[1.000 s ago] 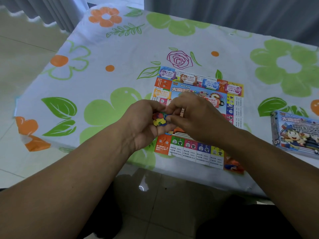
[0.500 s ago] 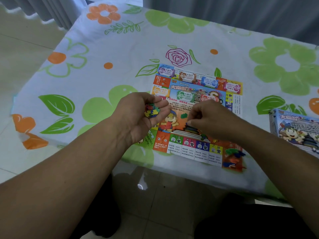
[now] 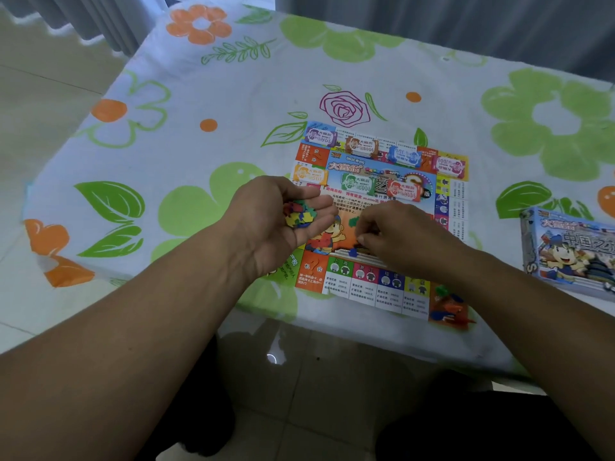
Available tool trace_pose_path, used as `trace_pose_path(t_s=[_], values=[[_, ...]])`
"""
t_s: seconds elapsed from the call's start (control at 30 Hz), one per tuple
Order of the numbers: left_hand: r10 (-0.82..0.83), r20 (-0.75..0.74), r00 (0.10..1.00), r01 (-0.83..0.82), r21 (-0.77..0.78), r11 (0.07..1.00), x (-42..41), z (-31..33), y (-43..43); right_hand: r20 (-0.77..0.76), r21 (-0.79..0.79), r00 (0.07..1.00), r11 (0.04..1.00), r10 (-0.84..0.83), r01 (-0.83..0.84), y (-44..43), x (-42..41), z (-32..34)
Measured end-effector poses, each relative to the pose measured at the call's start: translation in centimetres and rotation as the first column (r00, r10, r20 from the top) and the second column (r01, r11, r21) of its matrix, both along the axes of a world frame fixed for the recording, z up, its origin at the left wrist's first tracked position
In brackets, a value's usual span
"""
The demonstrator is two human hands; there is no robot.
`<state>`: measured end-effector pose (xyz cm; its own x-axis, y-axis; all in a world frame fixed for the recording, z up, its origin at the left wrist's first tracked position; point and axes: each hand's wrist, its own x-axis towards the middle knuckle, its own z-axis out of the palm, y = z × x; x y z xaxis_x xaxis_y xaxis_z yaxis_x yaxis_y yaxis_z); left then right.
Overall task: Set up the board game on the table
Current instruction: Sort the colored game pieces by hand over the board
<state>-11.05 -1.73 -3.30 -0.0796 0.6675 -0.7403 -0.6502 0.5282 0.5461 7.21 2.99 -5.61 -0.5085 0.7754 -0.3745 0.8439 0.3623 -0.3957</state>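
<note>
A colourful paper game board (image 3: 379, 287) lies flat near the table's front edge. Several stacks of play money (image 3: 357, 183) rest on its upper half. My left hand (image 3: 276, 224) is cupped palm up over the board's left edge, holding a heap of small coloured game pieces (image 3: 299, 215). My right hand (image 3: 399, 237) hovers low over the board's middle with fingertips pinched together; whether a piece sits between them is hidden. A blue piece (image 3: 352, 251) lies on the board just below those fingertips. More pieces (image 3: 447, 302) sit at the board's bottom right corner.
The game box (image 3: 572, 251) stands at the right edge of the table. A floral tablecloth (image 3: 206, 154) covers the table. Grey curtains (image 3: 432, 24) hang behind it, and tiled floor shows at the left and below the front edge.
My hands have come apart. The left one has opened palm up at the board's left edge with the pieces showing, while the right one has dropped toward the board's lower middle.
</note>
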Motion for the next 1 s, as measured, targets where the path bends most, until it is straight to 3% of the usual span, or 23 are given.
trace_pose_path(t_s=[0.13,0.27,0.4,0.6,0.73,1.0], values=[[-0.066,0.008,0.998,0.066,-0.011,0.998,0.2,0.0,-0.2,-0.243,0.161,0.968,0.982,-0.057,0.098,-0.2,-0.4,0.8],[-0.115,0.043,0.992,0.115,0.003,0.993,0.4,-0.1,-0.4,-0.433,0.161,0.901,0.986,0.031,0.044,-0.6,-1.1,1.5],[-0.158,0.058,0.986,0.157,0.017,0.987,0.7,-0.1,-0.3,-0.433,0.151,0.891,0.986,0.134,-0.075,-0.7,-1.2,0.8],[-0.167,0.062,0.984,0.167,0.004,0.986,1.0,-0.5,-0.3,-0.430,0.185,0.885,0.977,0.179,-0.108,-0.7,-1.2,0.7],[-0.170,0.084,0.982,0.170,0.003,0.985,1.0,-0.5,-0.3,-0.419,0.175,0.895,0.981,0.155,-0.088,-0.7,-1.3,0.5],[-0.168,0.076,0.983,0.169,-0.003,0.986,0.6,-0.4,-0.6,-0.475,-0.002,0.880,1.000,0.024,-0.029,-0.2,-1.8,0.9]])
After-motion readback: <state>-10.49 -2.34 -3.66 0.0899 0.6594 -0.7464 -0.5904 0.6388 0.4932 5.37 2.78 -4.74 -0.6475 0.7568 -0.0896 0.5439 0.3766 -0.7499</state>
